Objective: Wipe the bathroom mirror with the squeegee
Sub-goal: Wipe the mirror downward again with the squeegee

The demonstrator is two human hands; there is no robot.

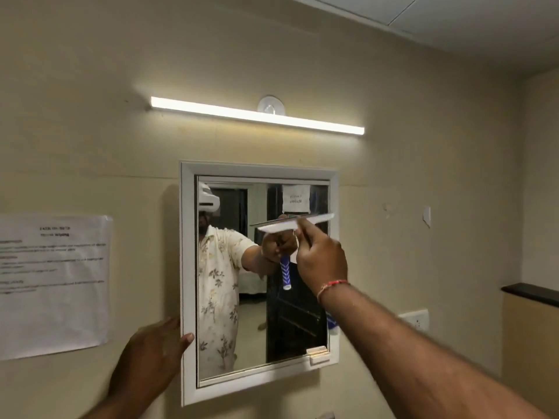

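The bathroom mirror (230,297) hangs on the wall in a white frame (188,267). My right hand (322,261) is shut on a white squeegee (314,220), whose long blade lies nearly level against the glass in the upper right part of the mirror. The squeegee's blue-and-white handle shows only as a reflection in the glass; my hand hides the real one. My left hand (151,355) rests flat against the wall, with its thumb on the lower left edge of the frame. A person's reflection fills the left half of the glass.
A lit tube light (257,114) runs above the mirror. A printed paper notice (51,285) is stuck to the wall at the left. A white wall socket (419,319) and a dark ledge (532,293) sit to the right.
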